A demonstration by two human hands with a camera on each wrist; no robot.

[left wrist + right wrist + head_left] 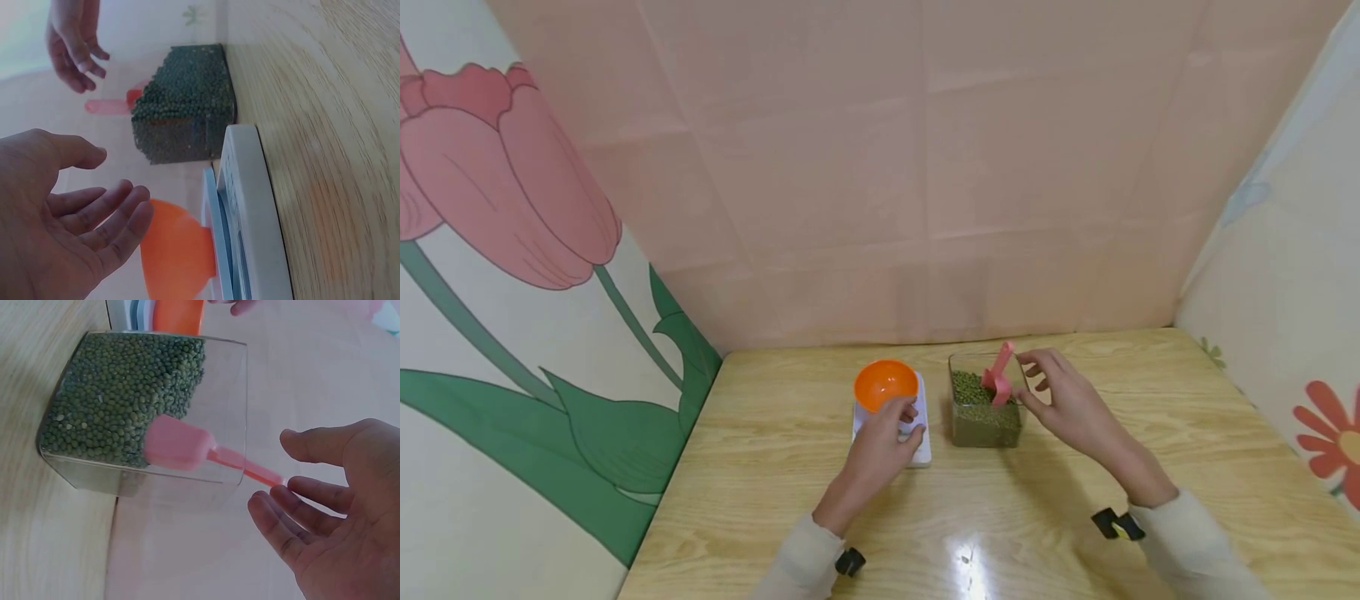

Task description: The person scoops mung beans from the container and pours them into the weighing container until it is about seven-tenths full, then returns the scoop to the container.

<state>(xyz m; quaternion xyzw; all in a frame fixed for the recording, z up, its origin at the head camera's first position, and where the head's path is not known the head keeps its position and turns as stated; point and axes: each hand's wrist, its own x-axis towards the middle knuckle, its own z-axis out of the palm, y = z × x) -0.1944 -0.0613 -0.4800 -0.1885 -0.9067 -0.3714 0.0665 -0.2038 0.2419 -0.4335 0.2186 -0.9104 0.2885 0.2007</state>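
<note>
An orange bowl [880, 382] sits on a white kitchen scale [923, 454]. My left hand [883, 442] hovers over the near side of the scale beside the bowl, fingers loosely bent and holding nothing. To the right stands a clear square container [988, 432] of green mung beans [119, 394]. A pink scoop [178, 444] rests in the beans, its handle rising past the rim. Around the container's right side is my right hand [1071, 408], its fingers spread and relaxed. In the right wrist view its fingertips lie close to the handle's end; contact is unclear.
Everything stands on a wood-grain table [760, 467]. A pinkish covering [850, 167] hangs behind it. Panels with printed flowers, including a large tulip [512, 175], flank the table on both sides.
</note>
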